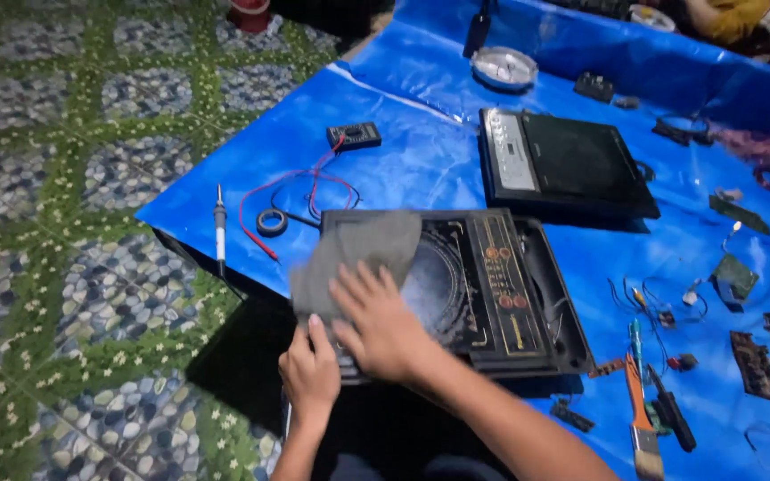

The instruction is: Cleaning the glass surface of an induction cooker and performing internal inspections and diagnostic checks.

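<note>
Left hand (311, 372) curled on near edge of flat black cooktop (492, 294); right hand (383, 328) spread flat, pressing grey cloth (358, 254).

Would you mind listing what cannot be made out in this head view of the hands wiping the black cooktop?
- Near edge of the nearer cooktop: covered by the right hand and left hand.
- Surface under the grey cloth: hidden by it.
- Cloth itself: motion-blurred.
- Control panel markings on the farther cooktop: too small.
- Paintbrush: bristles cut by the bottom edge.
- Circuit boards at right: dim, detail unclear.
</note>
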